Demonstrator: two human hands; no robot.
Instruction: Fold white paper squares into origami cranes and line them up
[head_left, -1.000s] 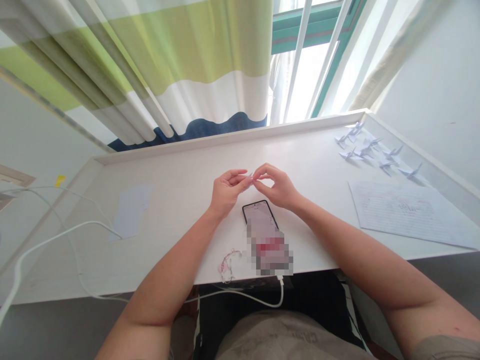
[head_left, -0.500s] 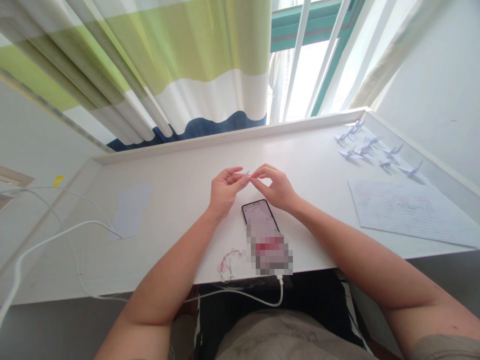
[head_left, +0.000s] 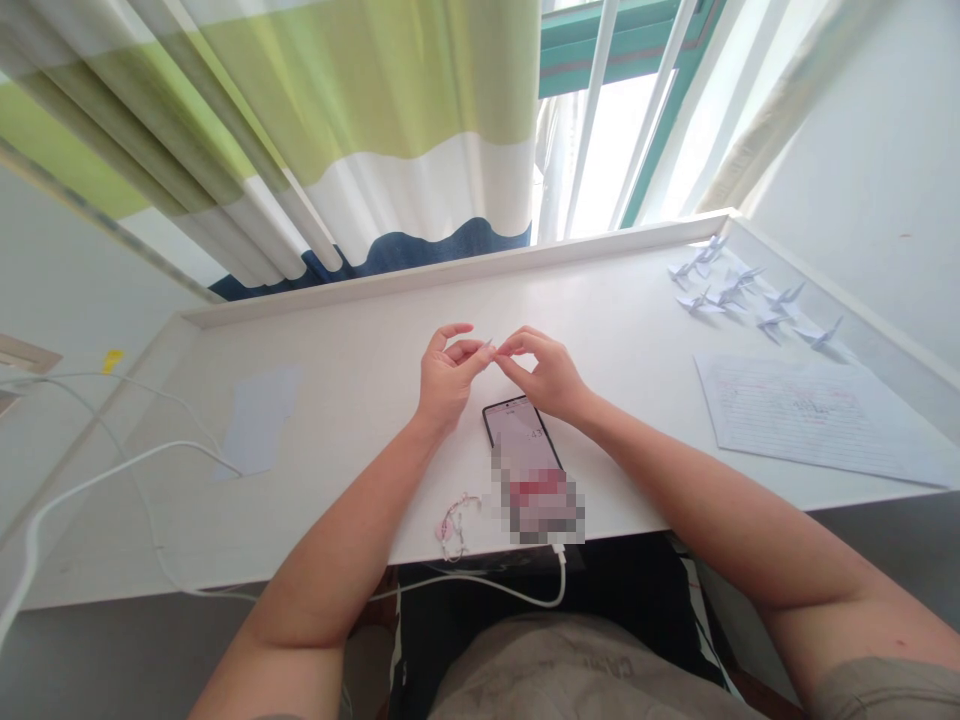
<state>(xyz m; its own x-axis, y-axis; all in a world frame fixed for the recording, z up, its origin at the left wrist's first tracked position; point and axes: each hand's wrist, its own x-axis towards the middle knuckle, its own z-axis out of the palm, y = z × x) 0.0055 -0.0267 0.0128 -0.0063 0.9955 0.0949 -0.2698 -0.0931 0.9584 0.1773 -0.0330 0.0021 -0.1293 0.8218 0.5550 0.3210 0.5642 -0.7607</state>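
Note:
My left hand (head_left: pixel 448 385) is closed in a pinch above the middle of the desk, its index finger raised. A pale pointed tip of a small folded paper (head_left: pixel 490 344) shows between its thumb and fingers; the rest is hidden. From the other side my right hand (head_left: pixel 549 378) pinches at the same paper, thumb and fingertips meeting beside the left thumb. Just below the hands lies a phone (head_left: pixel 517 425), lit, with part of its screen blurred out. Several folded paper cranes (head_left: pixel 727 297) stand at the far right of the desk.
A stack of lined, written paper (head_left: pixel 810 420) lies on the right. White paper pieces (head_left: pixel 259 420) rest on the left, with a white cable (head_left: pixel 112 465) crossing them. A beaded strap with a pink charm (head_left: pixel 448 525) sits by the front edge. A raised rim (head_left: pixel 450 270) borders the desk's back.
The left index finger has lifted a little further from the other fingers. Both hands stay together at the small paper, and the view has shifted slightly.

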